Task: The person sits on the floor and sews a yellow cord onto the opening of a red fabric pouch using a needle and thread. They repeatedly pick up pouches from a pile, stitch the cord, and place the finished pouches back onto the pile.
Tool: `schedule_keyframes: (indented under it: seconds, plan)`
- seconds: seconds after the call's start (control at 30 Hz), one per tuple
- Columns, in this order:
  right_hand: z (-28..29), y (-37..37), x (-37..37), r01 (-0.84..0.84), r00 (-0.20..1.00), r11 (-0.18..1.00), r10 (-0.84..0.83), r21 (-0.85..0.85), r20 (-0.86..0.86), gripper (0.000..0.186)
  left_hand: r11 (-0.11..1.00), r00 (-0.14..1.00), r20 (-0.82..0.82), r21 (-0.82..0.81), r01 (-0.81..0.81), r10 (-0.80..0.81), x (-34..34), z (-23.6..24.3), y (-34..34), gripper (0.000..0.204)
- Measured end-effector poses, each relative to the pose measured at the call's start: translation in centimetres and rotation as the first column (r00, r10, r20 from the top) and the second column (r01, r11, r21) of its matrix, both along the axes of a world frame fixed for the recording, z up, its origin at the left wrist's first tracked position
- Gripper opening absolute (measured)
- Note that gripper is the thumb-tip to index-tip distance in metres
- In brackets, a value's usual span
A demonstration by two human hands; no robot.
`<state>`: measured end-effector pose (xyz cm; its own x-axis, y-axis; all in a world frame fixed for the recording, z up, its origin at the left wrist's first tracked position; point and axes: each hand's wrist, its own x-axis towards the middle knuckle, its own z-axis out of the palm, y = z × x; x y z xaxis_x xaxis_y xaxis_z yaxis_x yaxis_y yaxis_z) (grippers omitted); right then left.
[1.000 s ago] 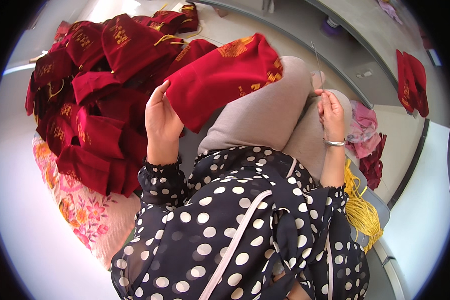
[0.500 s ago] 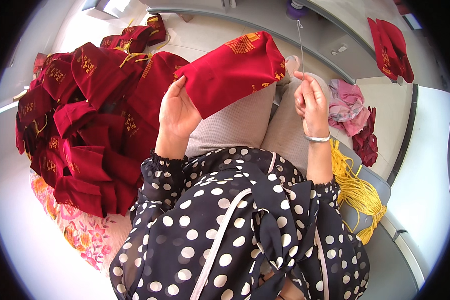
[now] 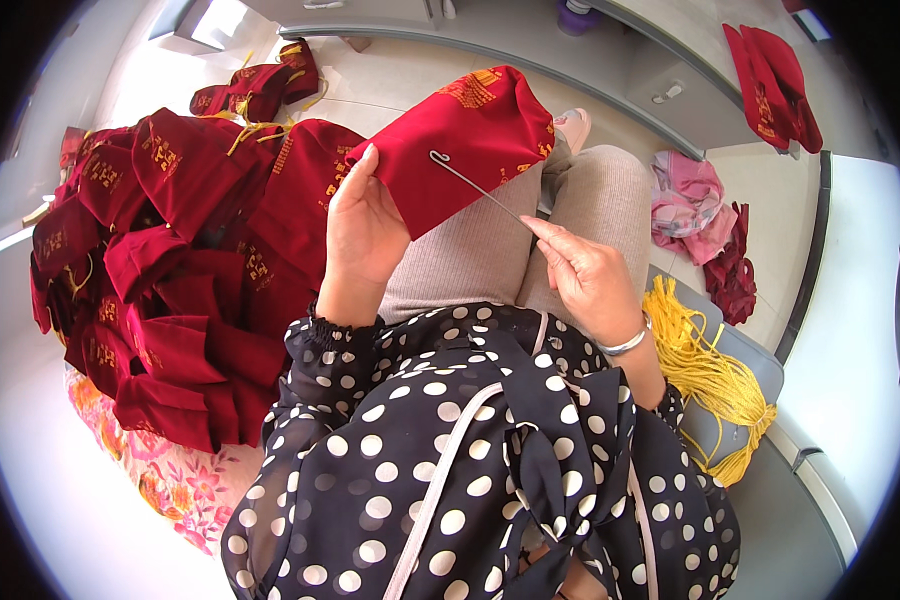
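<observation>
A dark red cloth bag (image 3: 450, 130) with gold printing is held up over my lap. My left hand (image 3: 365, 215) grips its near left edge, thumb on top and the other fingers behind the cloth. In my right hand (image 3: 592, 280) is a thin metal hook (image 3: 480, 190), pinched between thumb and fingers. Its curled tip lies over the face of the bag, pointing up and left; whether it touches the cloth I cannot tell.
Many similar red bags (image 3: 170, 290), some with yellow cords, are heaped at my left on a floral cloth (image 3: 190, 480). A bundle of yellow cords (image 3: 720, 390) rests on a grey surface at my right. Pink fabric (image 3: 688, 205) lies beyond it, and folded red cloth (image 3: 773, 85) is far right.
My right hand has come down and inward, and the hook has swung from upright to slanting across the bag. The bag has shifted slightly left, still in my left hand.
</observation>
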<state>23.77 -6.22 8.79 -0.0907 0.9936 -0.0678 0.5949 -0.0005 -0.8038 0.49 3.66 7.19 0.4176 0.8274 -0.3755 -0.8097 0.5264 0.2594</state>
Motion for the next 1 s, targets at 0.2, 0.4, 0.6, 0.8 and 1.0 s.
schedule_keyframes:
  seconds: [0.2, 0.4, 0.6, 0.8, 1.0]
  plan:
    - [0.7, 0.0, 0.0, -0.04, 0.996, 0.989, 0.028, -0.141, -0.084, 0.027, 0.998, 0.987, -0.154, -0.009, -0.055, 0.053, 0.7, 0.0, 0.0, 0.035]
    - [0.9, 0.8, -0.1, -0.059, 0.967, 0.942, -0.027, -0.329, -0.252, 0.026, 0.984, 0.92, -0.374, 0.171, -0.055, 0.116, 1.4, -0.2, -0.3, 0.027]
    - [0.2, 1.5, -0.9, -0.054, 0.907, 0.919, -0.119, -0.391, -0.403, 0.026, 0.94, 0.829, -0.551, 0.323, 0.11, 0.093, 2.7, 0.0, -1.4, 0.023]
    - [0.9, 1.1, -0.8, -0.043, 0.919, 0.934, -0.102, -0.355, -0.381, 0.029, 0.962, 0.88, -0.473, 0.259, 0.082, 0.052, 2.8, 0.2, -1.3, 0.023]
    - [0.7, 2.0, -2.2, 0.107, 0.944, 0.973, -0.164, -0.206, -0.287, 0.029, 0.856, 0.737, -0.673, 0.414, 0.309, 0.06, 3.9, -1.0, -2.4, 0.019]
